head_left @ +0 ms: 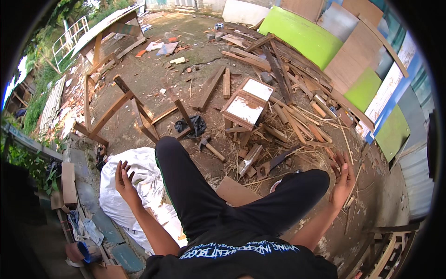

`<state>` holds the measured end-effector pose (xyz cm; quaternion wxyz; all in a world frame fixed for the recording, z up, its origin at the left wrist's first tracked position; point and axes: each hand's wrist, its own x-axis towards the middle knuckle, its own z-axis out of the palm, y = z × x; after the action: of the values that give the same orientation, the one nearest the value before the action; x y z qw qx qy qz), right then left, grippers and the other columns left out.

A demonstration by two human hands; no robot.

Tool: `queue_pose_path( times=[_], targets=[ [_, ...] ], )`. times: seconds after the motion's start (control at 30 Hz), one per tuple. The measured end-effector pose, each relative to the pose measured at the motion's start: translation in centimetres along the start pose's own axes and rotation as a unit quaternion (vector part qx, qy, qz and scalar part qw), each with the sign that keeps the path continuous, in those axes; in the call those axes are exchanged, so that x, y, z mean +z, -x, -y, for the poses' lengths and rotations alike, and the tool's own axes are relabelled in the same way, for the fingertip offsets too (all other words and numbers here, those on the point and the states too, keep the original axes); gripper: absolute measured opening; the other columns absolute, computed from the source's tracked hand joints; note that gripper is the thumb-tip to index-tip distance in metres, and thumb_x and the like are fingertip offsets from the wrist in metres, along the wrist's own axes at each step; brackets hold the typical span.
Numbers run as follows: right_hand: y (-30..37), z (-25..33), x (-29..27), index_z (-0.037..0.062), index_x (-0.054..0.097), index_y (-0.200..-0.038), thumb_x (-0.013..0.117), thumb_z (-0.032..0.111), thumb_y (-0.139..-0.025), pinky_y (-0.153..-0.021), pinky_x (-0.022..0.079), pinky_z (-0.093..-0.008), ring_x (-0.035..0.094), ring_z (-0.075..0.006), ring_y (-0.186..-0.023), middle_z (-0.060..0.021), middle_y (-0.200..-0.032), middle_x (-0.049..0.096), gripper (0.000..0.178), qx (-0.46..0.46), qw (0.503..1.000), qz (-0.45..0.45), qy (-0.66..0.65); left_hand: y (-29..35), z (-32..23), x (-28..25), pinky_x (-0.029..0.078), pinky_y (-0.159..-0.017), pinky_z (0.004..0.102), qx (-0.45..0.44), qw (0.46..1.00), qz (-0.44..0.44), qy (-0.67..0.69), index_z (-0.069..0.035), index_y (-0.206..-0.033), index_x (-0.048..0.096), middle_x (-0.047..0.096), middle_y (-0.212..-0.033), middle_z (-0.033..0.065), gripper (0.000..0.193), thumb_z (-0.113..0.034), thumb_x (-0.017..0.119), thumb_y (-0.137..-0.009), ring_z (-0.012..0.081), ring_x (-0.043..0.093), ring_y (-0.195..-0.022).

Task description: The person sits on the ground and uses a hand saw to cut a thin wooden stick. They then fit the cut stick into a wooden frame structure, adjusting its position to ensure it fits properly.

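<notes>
Cloth (118, 200), white, crumpled: lying at the lower left of the frame, beside the left leg (186, 181). Looking soft and limp, likely light for its spread and hard to damage; a bunched fold at its outer edge is probably offering the surest hold. Left hand (124, 179): hovering over the cloth, fingers loosely curled, gripping nothing; whether it is touching, one cannot tell. Right hand (343, 174): hanging right of centre, fingers parted, holding nothing visible, wood strips (293, 123) lying nearby, up and left. Hammer (214, 151): resting near centre, below a black bag (197, 125). White-topped box (251, 109): standing above centre.
</notes>
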<state>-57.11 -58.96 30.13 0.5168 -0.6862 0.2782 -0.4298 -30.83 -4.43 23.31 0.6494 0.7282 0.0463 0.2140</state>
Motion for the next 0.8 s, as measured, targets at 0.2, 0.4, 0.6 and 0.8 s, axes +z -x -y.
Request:
queue_pose_path(
  times=[0.2,0.4,0.6,0.8],
  targets=[
    [2.5,-2.3,-8.5,-0.0054,0.052,-0.146,0.051,0.034,-0.109,-0.102,0.053,-0.0431,0.063,-0.0304,-0.126,-0.0235,-0.137,0.064,0.054,0.029,0.995,-0.099,0.008,-1.3,-5.4,10.7,0.055,-0.099,0.0405,0.074,0.994,0.072,0.047,0.000,-0.140,0.060,0.068,-0.131,0.0179,0.040,-0.024,0.050,-0.109,0.0263,0.065,-0.119],
    [6.2,-3.7,-15.5,-0.0052,0.048,-0.149,0.048,0.034,-0.110,-0.106,0.051,-0.0424,0.061,-0.0303,-0.130,-0.0235,-0.142,0.060,0.055,0.060,0.977,-0.206,-0.009,0.7,-9.7,18.9,0.055,-0.099,0.0414,0.150,0.971,0.175,0.064,0.001,-0.139,0.060,0.068,-0.130,0.0189,0.039,-0.021,0.048,-0.110,0.0272,0.066,-0.119],
    [6.1,-3.0,-14.9,-0.0073,0.046,-0.149,0.047,0.034,-0.110,-0.104,0.051,-0.0424,0.061,-0.0315,-0.129,-0.0251,-0.141,0.060,0.057,0.050,0.972,-0.227,-0.014,2.1,-8.6,21.5,0.050,-0.103,0.0449,0.115,0.940,0.304,0.100,0.002,-0.141,0.056,0.065,-0.133,0.0199,0.067,-0.051,0.026,-0.112,0.0295,0.061,-0.125],
    [1.4,-1.8,-8.3,-0.0098,0.046,-0.148,0.049,0.033,-0.109,-0.100,0.055,-0.0416,0.064,-0.0322,-0.123,-0.0285,-0.137,0.061,0.057,0.021,0.985,-0.161,-0.054,3.2,-6.6,25.8,0.048,-0.101,0.0448,0.032,0.870,0.467,0.154,0.000,-0.147,0.051,0.067,-0.131,0.0186,0.109,-0.086,0.009,-0.093,0.0290,0.063,-0.120]
  ],
)
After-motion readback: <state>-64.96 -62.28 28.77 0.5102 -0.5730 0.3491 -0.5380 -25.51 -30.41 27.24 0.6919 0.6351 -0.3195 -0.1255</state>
